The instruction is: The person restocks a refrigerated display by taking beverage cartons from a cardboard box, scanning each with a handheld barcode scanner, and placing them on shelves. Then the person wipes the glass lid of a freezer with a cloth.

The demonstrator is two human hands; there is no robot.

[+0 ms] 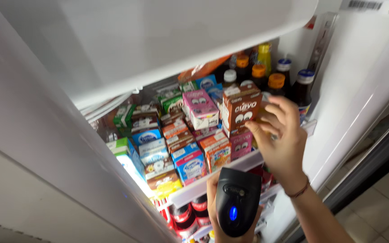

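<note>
Centrally, a brown drink carton point(241, 109) is pinched by the right hand point(281, 139), the fingers curled behind its far side and the thumb pressed against its near edge; the side under the fingers is hidden. Just below, at the bottom centre of the frame, a black handheld scanner point(236, 201) with a lit blue light is wrapped by the left hand point(213, 202), of which only the thumb side and some fingertips are seen, the rest being covered by the scanner and cut off by the lower edge. A pink carton point(200, 108) is seen just left of the brown one, among tightly packed small cartons on a white shelf point(194, 189). Dark bottles point(289, 83) with orange and blue caps are ranged behind, upper right. Red-capped bottles point(186, 216) below the shelf are largely hidden.
</note>
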